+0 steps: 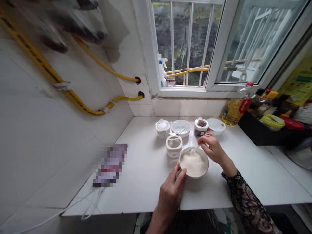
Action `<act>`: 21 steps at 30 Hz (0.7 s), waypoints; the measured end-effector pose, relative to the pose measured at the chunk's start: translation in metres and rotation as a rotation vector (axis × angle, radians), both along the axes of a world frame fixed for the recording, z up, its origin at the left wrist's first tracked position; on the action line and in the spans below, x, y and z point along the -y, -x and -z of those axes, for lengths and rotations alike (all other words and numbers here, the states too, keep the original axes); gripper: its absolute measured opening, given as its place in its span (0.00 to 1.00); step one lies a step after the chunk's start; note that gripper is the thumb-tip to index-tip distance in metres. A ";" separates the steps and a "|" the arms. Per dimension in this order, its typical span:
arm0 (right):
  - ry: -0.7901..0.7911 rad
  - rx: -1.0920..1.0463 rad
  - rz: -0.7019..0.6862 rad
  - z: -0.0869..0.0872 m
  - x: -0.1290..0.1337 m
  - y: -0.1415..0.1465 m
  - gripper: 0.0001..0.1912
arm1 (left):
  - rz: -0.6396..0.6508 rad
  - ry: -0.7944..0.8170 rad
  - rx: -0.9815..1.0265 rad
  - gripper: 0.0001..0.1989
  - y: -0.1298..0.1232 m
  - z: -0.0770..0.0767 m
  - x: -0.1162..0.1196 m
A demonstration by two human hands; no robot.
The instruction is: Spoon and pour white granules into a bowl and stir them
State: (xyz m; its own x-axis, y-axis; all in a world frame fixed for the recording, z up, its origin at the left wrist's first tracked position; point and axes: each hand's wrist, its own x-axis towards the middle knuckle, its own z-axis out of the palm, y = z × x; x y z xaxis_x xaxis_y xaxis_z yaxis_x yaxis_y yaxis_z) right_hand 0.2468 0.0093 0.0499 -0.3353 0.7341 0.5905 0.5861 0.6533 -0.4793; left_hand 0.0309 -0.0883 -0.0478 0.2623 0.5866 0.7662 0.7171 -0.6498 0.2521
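Observation:
A bowl (pixel 206 169) of white powder (pixel 193 164) stands on the white counter. My left hand (pixel 172 190) holds its left rim, thumb at the near edge and fingers around the side. My right hand (pixel 212 148) is closed on the handle of a small white spoon (pixel 193 151), whose tip rests in the powder near the bowl's far side. Just behind and left of the bowl is a square-topped jar (pixel 174 146). Farther back stand a jar with white contents (pixel 162 129), a white bowl (pixel 180 128), a jar with dark contents (pixel 201 127) and a shallow bowl (pixel 216 126).
A pixelated object (pixel 110 165) with white cables lies on the counter (pixel 143 182) at left. An oil bottle (pixel 234 110) stands back right, beside a black rack (pixel 255 131) of bottles and jars. A barred window (pixel 185 94) is behind; yellow hoses (pixel 80 104) run along the left wall.

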 end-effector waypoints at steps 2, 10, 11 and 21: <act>0.056 -0.010 -0.009 0.003 0.000 0.005 0.11 | -0.001 -0.003 -0.008 0.14 0.001 0.000 0.000; 0.495 -0.507 0.123 0.004 -0.005 0.001 0.07 | -0.005 -0.007 0.003 0.14 0.000 0.000 0.000; 0.526 -0.569 0.122 0.003 -0.006 -0.001 0.07 | -0.003 -0.004 0.007 0.14 0.000 0.000 0.000; 0.704 -0.781 0.093 0.007 -0.012 -0.004 0.06 | -0.005 -0.002 0.007 0.14 0.000 0.001 0.000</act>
State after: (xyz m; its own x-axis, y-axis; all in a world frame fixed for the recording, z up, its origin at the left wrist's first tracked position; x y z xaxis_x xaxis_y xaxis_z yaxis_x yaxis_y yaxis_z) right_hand 0.2512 0.0209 0.0431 0.0299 0.9983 0.0490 -0.0152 0.0495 -0.9987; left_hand 0.0309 -0.0884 -0.0486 0.2540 0.5864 0.7692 0.7183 -0.6469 0.2560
